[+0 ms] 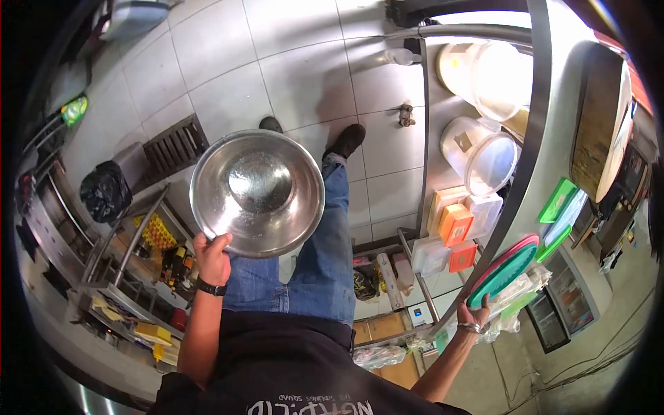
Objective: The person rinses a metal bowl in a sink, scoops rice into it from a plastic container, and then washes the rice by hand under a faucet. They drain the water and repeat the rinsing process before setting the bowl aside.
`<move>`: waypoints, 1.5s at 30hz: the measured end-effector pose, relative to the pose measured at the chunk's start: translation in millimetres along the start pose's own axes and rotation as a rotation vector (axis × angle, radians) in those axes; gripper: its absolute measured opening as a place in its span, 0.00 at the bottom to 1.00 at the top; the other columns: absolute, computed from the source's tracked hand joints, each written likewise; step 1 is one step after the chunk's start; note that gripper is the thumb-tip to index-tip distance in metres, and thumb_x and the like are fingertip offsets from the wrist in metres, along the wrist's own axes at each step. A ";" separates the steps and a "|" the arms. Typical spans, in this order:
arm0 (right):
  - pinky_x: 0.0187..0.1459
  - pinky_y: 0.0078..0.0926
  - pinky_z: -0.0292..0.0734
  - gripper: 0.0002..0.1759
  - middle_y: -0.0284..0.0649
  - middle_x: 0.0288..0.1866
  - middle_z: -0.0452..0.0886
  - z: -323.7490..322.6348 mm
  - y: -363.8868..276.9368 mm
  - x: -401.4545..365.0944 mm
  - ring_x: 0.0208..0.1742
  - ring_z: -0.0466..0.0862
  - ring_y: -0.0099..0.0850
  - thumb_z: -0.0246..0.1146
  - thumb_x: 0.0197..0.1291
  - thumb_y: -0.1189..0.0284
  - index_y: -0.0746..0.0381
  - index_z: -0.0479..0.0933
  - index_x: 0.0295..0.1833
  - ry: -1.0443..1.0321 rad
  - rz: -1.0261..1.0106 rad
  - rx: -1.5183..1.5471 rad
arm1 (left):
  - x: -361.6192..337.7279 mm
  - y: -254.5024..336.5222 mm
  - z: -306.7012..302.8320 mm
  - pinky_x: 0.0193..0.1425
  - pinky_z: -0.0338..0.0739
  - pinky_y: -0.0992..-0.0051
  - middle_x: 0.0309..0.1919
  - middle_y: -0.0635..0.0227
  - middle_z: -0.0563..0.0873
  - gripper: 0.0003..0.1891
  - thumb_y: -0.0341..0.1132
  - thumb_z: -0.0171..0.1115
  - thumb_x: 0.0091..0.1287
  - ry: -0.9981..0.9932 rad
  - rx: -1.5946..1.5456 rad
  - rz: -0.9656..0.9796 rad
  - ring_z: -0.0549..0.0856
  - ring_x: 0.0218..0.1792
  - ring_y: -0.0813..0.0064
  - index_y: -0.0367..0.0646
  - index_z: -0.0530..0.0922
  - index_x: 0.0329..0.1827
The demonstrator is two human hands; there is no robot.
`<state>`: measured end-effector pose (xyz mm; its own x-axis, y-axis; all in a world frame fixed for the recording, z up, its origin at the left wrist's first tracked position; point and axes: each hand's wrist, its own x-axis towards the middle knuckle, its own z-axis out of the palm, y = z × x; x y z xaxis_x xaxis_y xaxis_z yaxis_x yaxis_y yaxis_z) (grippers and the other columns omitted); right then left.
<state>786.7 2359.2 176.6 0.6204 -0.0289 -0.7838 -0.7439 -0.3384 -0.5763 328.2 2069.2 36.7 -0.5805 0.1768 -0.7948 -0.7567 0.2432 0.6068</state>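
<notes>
My left hand (211, 256) grips the rim of a large, empty stainless-steel bowl (257, 192) and holds it up in front of my jeans-clad legs. A black watch sits on that wrist. My right hand (477, 315), with a bracelet on the wrist, reaches out to the counter edge on the right. Its fingers are closed on the lower end of a teal round tray (503, 274) that lies stacked with a pink one (515, 247).
A steel counter (546, 138) runs along the right, with a wooden chopping block (598, 117) and green boards (561, 207) on it. White buckets (484, 155) and orange containers (453, 225) sit under it. Shelves with bottles (149, 249) stand left, near a floor drain (173, 145).
</notes>
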 end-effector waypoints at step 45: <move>0.52 0.42 0.82 0.16 0.54 0.52 0.73 410.9 159.5 166.2 0.52 0.78 0.45 0.55 0.59 0.87 0.76 0.67 0.53 -0.822 -0.204 -0.482 | -14.4 -44.2 16.3 0.45 0.72 0.77 0.36 0.69 0.83 0.12 0.17 0.57 0.51 0.111 -0.028 -0.030 0.81 0.38 0.79 0.35 0.79 0.39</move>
<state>669.0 2686.9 -140.7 0.2228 0.6766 -0.7018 -0.3467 -0.6178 -0.7057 374.9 2071.4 21.2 -0.5860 0.0630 -0.8079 -0.7814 0.2198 0.5840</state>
